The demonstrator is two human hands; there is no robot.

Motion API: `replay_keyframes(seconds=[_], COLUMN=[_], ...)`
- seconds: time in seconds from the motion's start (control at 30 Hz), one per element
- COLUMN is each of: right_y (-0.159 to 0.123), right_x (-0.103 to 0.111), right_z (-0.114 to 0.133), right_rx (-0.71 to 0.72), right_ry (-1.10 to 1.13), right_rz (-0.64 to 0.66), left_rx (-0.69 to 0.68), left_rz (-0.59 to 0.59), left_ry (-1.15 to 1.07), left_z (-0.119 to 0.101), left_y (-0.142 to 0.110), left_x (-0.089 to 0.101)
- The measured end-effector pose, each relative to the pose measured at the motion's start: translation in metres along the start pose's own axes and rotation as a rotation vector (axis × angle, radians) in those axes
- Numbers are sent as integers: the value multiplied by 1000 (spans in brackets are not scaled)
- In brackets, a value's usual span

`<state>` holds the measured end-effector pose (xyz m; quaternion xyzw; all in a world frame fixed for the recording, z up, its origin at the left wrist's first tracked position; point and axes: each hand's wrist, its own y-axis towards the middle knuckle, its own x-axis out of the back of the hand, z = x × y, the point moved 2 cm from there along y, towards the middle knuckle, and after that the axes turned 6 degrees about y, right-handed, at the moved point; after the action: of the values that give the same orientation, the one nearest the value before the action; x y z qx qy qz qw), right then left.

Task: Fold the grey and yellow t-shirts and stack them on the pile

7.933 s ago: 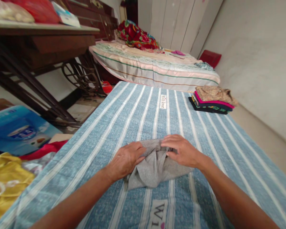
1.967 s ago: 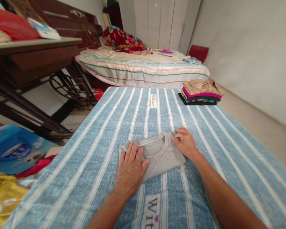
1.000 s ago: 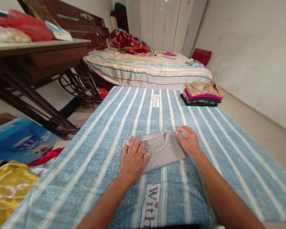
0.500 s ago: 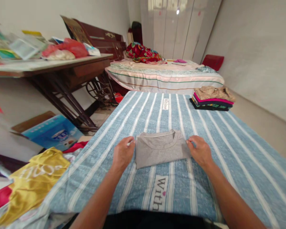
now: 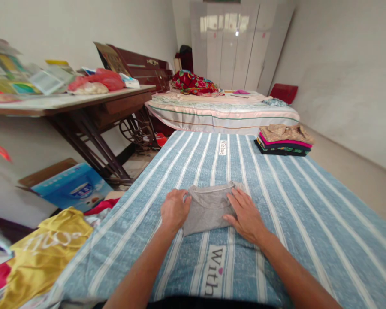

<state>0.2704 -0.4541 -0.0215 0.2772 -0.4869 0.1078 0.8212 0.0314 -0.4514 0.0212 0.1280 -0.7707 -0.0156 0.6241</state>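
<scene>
Lying folded into a flat bundle, neckline on the far side, the grey shirt (image 5: pixel 209 210) rested on the striped blue cloth (image 5: pixel 309 231) between the person's two hands. At the shirt's left edge the left hand (image 5: pixel 175 210) was curled, thumb and fingertips drawn near each other; whether they pinched any fabric could not be told. Over the shirt's right part the right hand (image 5: pixel 246 216) lay with its fingers extended and a little spread, thumb apart, pinching nothing — a posture that probably pressed the fabric smooth and stopped it sliding. One hand at either end seemed to hold the shirt's outline square.

Beyond the shirt and to its right sat a stack of folded clothes (image 5: pixel 283 141), a tan patterned piece uppermost; so far from the shirt, it was likely out of the way of both arms. Well to the shirt's left, past the cloth's edge, a yellow garment (image 5: pixel 51 244) lay loosely crumpled, and behind it, also left of the shirt, leaned a blue box (image 5: pixel 73 186).
</scene>
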Motion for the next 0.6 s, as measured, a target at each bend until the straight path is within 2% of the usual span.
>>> replay_keyframes(seconds=[0.07, 0.1, 0.33, 0.6], right_y=[1, 2, 5, 9], right_x=[-4, -5, -7, -5], right_z=[1, 2, 3, 8], right_rx=[-57, -80, -116, -157], right_ry=[-6, -7, -20, 5], right_rz=[64, 92, 185, 212], left_rx=[-145, -175, -172, -175], left_rz=[-32, -32, -99, -138], left_ry=[136, 184, 299, 250], left_z=[-10, -14, -12, -8], left_y=[0, -1, -11, -11], left_x=[-3, -6, -26, -26])
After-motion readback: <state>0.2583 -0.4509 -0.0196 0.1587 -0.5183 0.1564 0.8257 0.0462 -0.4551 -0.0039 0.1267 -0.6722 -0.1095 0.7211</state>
